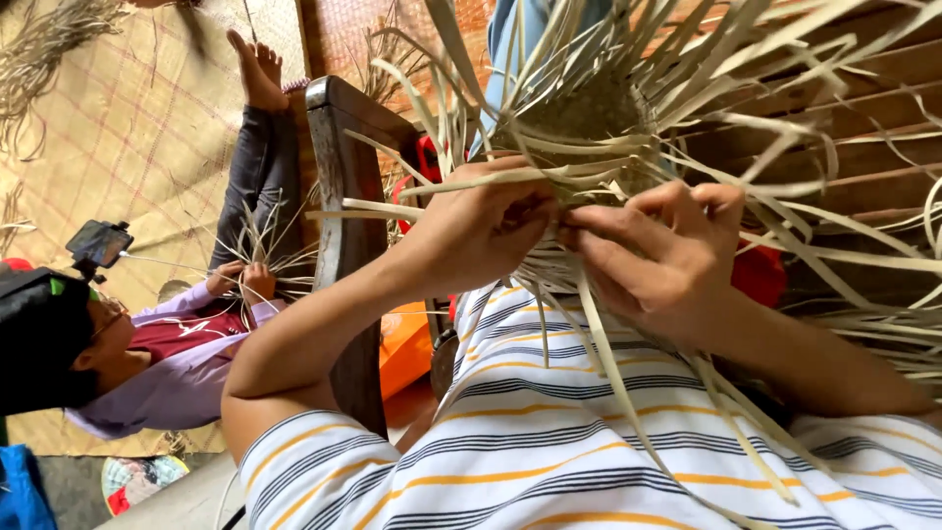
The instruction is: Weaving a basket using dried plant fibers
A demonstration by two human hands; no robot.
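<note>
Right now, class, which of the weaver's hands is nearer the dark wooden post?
Left. The left hand grips the pale strips just beside the dark wooden post; the right hand, pinching the same strips, lies beyond it, farther off.

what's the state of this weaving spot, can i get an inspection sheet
surface: woven floor mat; no table seen
job's things: half-woven piece, loose pale strips fanning out from it
clutter: orange-red object behind a dark wooden post; strip bundle on the mat
grips: left hand and right hand each pinch strips at the piece's edge
cables: nothing seen
surroundings: another person sits on the mat handling strips, a small camera on their head; wooden wall behind
</note>
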